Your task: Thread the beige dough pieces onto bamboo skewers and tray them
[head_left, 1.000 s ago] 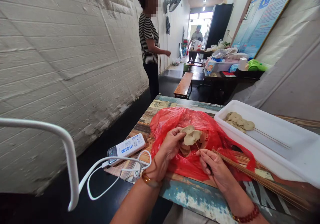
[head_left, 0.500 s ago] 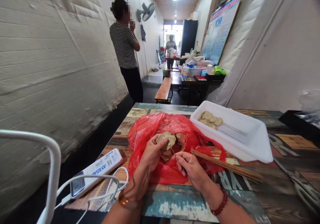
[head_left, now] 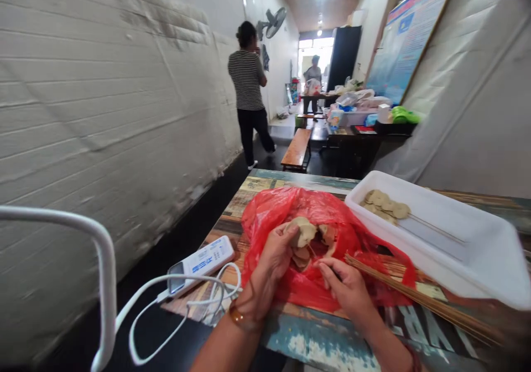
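Over an open red plastic bag (head_left: 269, 211), my left hand (head_left: 276, 256) pinches a few flat, round, tan slices (head_left: 305, 233) between thumb and fingers. My right hand (head_left: 346, 286) is closed on a thin wooden skewer (head_left: 312, 252), whose far end meets the slices; I cannot tell how far it goes in. More tan slices (head_left: 301, 258) lie in the bag below. Beside my right hand, a bundle of bare skewers (head_left: 418, 297) rests across the bag's edge. Skewered tan slices (head_left: 385, 205) lie in a white plastic tray (head_left: 468, 228) at the right.
A white power bank (head_left: 203, 264) with a looped white cable (head_left: 141, 327) lies left on the wood-patterned table (head_left: 319, 350). Beyond stand a bench (head_left: 296, 148) and a cluttered side table (head_left: 352, 131). A person in a striped top (head_left: 246, 81) is by the left wall; another person (head_left: 313, 73) stands farther back.
My view has turned left, so the scene sits farther right. The person in stripes has stepped farther off, legs now apart. Both hands keep their hold on the slices and skewer.
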### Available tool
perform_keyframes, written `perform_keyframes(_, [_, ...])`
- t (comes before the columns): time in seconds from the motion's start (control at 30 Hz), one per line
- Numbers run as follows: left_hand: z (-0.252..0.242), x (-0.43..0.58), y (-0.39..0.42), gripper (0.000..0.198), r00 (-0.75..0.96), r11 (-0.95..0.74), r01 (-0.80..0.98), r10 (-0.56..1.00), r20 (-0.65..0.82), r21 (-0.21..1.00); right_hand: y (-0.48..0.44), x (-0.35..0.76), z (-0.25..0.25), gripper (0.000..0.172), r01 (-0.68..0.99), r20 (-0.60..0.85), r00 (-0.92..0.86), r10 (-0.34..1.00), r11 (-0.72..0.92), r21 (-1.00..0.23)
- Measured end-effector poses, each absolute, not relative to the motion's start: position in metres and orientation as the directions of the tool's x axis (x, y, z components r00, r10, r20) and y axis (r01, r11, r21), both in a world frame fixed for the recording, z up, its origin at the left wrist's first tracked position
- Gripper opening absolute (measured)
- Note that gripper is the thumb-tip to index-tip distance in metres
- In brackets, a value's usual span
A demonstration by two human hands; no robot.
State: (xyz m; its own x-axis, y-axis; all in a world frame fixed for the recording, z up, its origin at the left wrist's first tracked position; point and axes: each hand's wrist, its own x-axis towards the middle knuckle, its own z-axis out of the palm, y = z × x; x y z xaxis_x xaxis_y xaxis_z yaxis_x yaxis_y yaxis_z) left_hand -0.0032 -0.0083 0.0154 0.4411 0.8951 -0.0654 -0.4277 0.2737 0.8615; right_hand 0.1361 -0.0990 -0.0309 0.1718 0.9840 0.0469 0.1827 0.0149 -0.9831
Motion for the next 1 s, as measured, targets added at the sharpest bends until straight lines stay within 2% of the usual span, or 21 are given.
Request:
perform_keyframes(0.13, [0.01,-0.002,-0.007,0.033,0.405,0.258,-0.497,0.913,-0.042,0.828,-0.1,0.139,-0.038,0.037,0.211,0.04,0.149,0.988,0.008,-0.977])
perform_keyframes(0.5, [0.006,0.0,-0.012,0.034,0.358,0.235,-0.471,0.932,-0.059,0.851,-0.107,0.137,-0.033,0.035,0.338,0.076,0.184,0.98,0.009,-0.941])
perform_keyframes(0.83, [0.007,-0.006,-0.01,0.041,0.366,0.215,-0.499,0.93,-0.02,0.839,-0.107,0.136,-0.035,0.038,0.26,0.024,0.175,0.984,-0.022,-0.965])
perform_keyframes(1.0, [0.003,-0.007,-0.008,0.043,0.376,0.191,-0.452,0.926,-0.008,0.871,-0.107,0.136,-0.036,0.036,0.26,0.024,0.168,0.986,-0.021,-0.965])
